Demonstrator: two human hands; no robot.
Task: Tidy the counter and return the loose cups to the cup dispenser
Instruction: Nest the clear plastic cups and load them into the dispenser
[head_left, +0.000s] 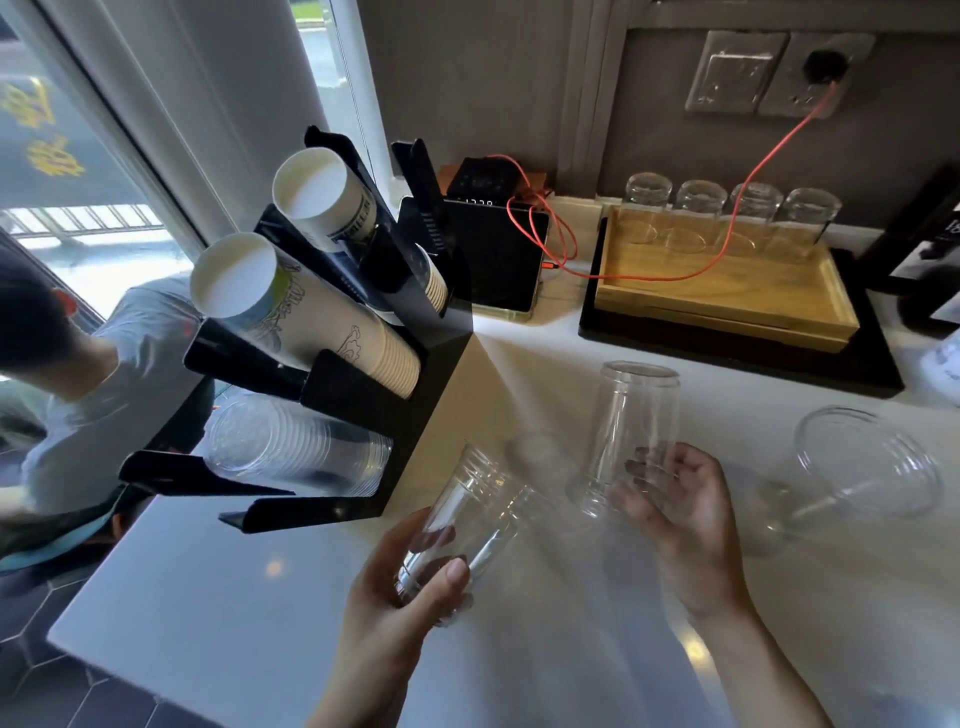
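Observation:
The black cup dispenser (415, 384) stands at the counter's left end, with two rows of white paper cups (332, 332) above and clear plastic cups (296, 447) in its lowest slot. My left hand (400, 587) grips a small stack of clear plastic cups (472, 514), tilted with the rims toward the dispenser. My right hand (675, 499) holds another clear plastic cup (631, 431), tilted with its rim up. A third clear cup (862, 467) lies on its side on the white counter (260, 587), right of my right hand.
A wooden tray (727, 296) on a black base holds several upturned glasses (727, 208) at the back right. A black screen device (498, 260) with an orange cable (753, 171) sits behind the dispenser. A person stands beyond the counter at left.

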